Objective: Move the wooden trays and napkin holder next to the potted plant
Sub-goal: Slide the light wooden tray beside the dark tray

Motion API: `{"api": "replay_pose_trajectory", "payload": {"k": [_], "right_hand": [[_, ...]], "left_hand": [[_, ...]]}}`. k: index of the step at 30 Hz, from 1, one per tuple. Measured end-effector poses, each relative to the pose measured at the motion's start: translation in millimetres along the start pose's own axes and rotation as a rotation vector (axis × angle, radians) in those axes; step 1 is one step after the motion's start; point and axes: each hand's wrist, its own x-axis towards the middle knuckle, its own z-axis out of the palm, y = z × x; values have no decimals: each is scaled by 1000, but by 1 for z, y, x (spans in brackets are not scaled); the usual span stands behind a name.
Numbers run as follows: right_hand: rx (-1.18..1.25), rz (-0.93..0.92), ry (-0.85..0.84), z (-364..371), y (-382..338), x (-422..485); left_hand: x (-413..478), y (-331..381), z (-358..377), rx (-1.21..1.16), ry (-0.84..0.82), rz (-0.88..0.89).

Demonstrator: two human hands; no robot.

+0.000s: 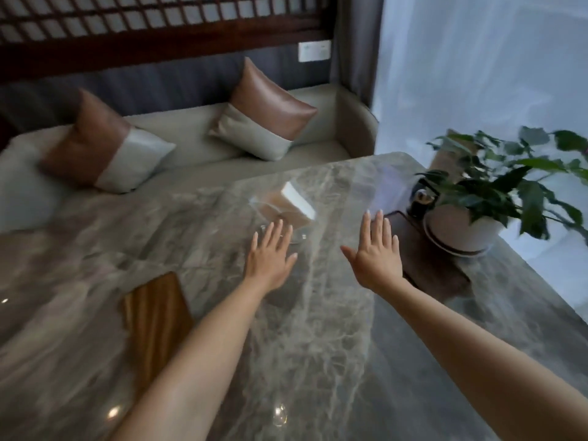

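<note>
A clear napkin holder [283,205] with white napkins stands near the middle of the marble table [334,329], blurred. My left hand [270,256] hovers just in front of it, fingers spread and empty. My right hand [377,253] is flat and open to its right, between the holder and the potted plant [496,198]. The plant sits in a white pot at the table's right edge. A wooden tray [156,323] lies at the near left, beside my left forearm. A darker tray [426,259] lies under and in front of the pot.
A beige sofa [191,144] with two brown-and-cream cushions runs along the table's far side. A sheer curtain [477,74] hangs behind the plant. A small dark object [421,198] stands left of the pot. The table's right edge passes close behind the pot.
</note>
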Motion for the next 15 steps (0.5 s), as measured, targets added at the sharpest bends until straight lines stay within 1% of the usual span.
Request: {"api": "replay_pose_trajectory", "payload": {"k": [4,9,15], "right_hand": [[-20,-150,-47,19,-69,-6],[-49,-294,-121,44,-143,-21],[-98,-400,-172,77,-207,-40]], "left_hand": [[-49,-69,-8,-23,6,-163],[-102,-139,-14,-11,-2,-348],[-143,-202,-11,-22,-21,-448]]}}
